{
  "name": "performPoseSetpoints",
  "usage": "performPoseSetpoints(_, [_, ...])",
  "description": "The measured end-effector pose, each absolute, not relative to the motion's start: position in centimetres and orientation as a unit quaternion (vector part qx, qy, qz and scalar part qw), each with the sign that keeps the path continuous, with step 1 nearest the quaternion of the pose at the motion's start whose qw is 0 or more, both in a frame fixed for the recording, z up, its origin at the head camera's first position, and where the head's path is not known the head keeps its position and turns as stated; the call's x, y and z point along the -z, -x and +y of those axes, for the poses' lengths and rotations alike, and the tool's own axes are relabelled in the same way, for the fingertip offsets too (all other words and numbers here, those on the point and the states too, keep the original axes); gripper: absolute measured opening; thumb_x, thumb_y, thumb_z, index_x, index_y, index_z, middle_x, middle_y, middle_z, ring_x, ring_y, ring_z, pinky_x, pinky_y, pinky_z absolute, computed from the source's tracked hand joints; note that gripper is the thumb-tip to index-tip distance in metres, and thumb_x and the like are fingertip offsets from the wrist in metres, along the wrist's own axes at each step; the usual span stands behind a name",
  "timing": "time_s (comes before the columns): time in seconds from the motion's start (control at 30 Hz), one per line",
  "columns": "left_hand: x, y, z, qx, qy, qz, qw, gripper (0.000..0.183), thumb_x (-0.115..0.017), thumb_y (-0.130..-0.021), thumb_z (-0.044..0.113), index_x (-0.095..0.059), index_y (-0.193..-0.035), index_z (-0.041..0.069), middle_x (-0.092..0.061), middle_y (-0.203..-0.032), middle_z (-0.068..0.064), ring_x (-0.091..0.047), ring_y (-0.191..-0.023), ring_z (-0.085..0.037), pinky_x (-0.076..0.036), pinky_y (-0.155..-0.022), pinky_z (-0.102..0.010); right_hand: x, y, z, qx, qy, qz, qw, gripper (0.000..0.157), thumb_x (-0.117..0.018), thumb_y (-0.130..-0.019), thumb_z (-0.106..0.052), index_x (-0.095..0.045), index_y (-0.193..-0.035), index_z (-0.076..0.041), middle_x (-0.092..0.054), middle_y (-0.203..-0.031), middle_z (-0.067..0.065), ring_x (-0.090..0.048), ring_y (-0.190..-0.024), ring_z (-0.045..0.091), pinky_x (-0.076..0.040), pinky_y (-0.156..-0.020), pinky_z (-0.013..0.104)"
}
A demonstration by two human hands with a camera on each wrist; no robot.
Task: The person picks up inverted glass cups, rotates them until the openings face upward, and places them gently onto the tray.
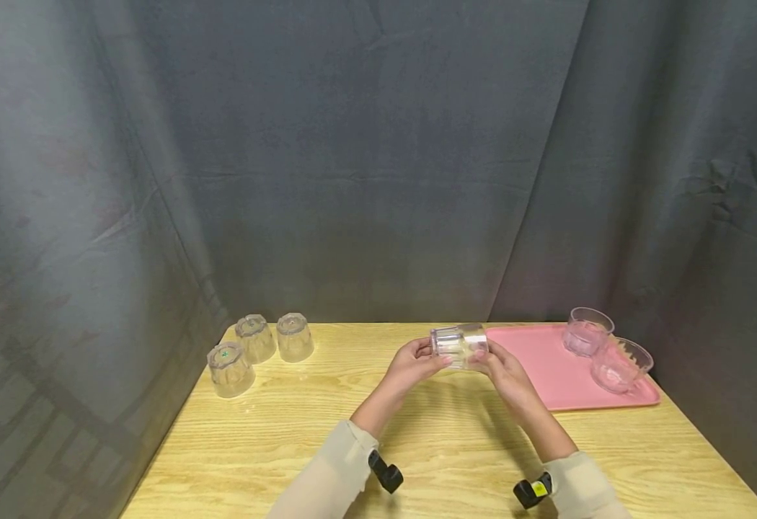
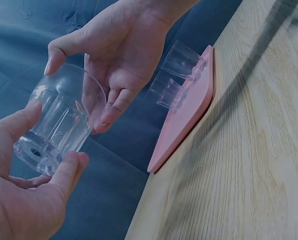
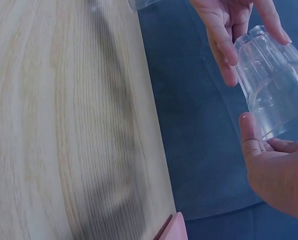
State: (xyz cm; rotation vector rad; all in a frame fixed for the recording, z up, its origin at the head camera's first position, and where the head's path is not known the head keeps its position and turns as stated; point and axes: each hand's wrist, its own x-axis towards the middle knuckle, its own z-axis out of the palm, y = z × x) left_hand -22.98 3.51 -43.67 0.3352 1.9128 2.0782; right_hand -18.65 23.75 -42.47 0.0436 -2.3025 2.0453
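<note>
A clear faceted drinking glass (image 1: 459,346) is held up on its side between both hands, above the table. My left hand (image 1: 415,362) grips it near the thick base, thumb on one side and fingers on the other, as the left wrist view shows. At the rim end my right hand (image 1: 499,366) pinches the glass with its thumb and fingers. In the right wrist view the glass (image 3: 274,75) has its base toward the left hand (image 3: 229,25) and its mouth toward the right hand (image 3: 281,165).
A pink tray (image 1: 547,367) lies at the right, with two upright glasses, one farther back (image 1: 587,333) and one nearer (image 1: 620,367). At the table's left stand three upside-down glasses (image 1: 231,371). Grey curtains (image 1: 365,166) enclose the wooden table (image 1: 326,404).
</note>
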Motion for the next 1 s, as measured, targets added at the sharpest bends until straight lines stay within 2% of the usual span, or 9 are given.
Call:
performPoseSetpoints(0.27, [43.7,23.2,4.7,-0.738,-0.122,0.647,0.147,0.066,-0.079,-0.088,0.018,-0.049,-0.141,-0.009,-0.065,-0.124,-0.014,-0.065,-0.108,-0.021,-0.055,-0.095,-0.034,42.4,18.6,24.7,-0.655,-0.001,-0.755,0.027,0.049,-0.041,-0.107,-0.015,-0.036,-0.148,0.011,-0.065,-0.111,0.010,-0.065,-0.096,0.002,-0.045,-0.094,0.015])
performPoseSetpoints(0.53, [43.7,23.3,5.5,-0.743,-0.119,0.641,0.152,0.068,-0.079,-0.088,0.018,-0.048,-0.141,-0.009,-0.065,-0.124,-0.014,-0.065,-0.106,-0.018,-0.056,-0.094,-0.032,42.5,18.6,25.2,-0.661,-0.006,-0.750,0.033,0.050,-0.043,-0.107,-0.017,-0.036,-0.147,0.013,-0.065,-0.108,0.005,-0.065,-0.096,0.001,-0.046,-0.092,0.013])
performPoseSetpoints(0.7, [43.8,23.3,6.0,-0.747,-0.116,0.636,0.155,0.066,-0.079,-0.088,0.017,-0.049,-0.141,-0.009,-0.065,-0.123,-0.013,-0.065,-0.106,-0.018,-0.056,-0.094,-0.032,42.5,18.7,25.6,-0.658,-0.006,-0.752,0.042,0.051,-0.043,-0.107,-0.017,-0.036,-0.146,0.014,-0.062,-0.114,0.012,-0.062,-0.096,-0.001,-0.046,-0.091,0.011])
performPoseSetpoints(0.9, [43.8,23.3,6.8,-0.747,-0.110,0.637,0.156,0.064,-0.080,-0.087,0.016,-0.051,-0.139,-0.008,-0.066,-0.120,-0.011,-0.066,-0.104,-0.017,-0.056,-0.093,-0.031,42.4,18.7,26.2,-0.685,0.000,-0.728,0.032,0.054,-0.040,-0.107,-0.013,-0.027,-0.149,0.016,-0.055,-0.125,0.016,-0.059,-0.100,-0.004,-0.044,-0.096,0.011])
performPoseSetpoints(1.0, [43.8,23.3,7.2,-0.749,-0.109,0.635,0.158,0.063,-0.079,-0.088,0.016,-0.051,-0.139,-0.008,-0.066,-0.120,-0.011,-0.066,-0.104,-0.017,-0.056,-0.093,-0.031,42.4,18.6,26.6,-0.669,0.009,-0.743,0.028,0.055,-0.040,-0.107,-0.016,-0.026,-0.151,0.015,-0.053,-0.132,0.025,-0.059,-0.104,0.000,-0.042,-0.095,0.010])
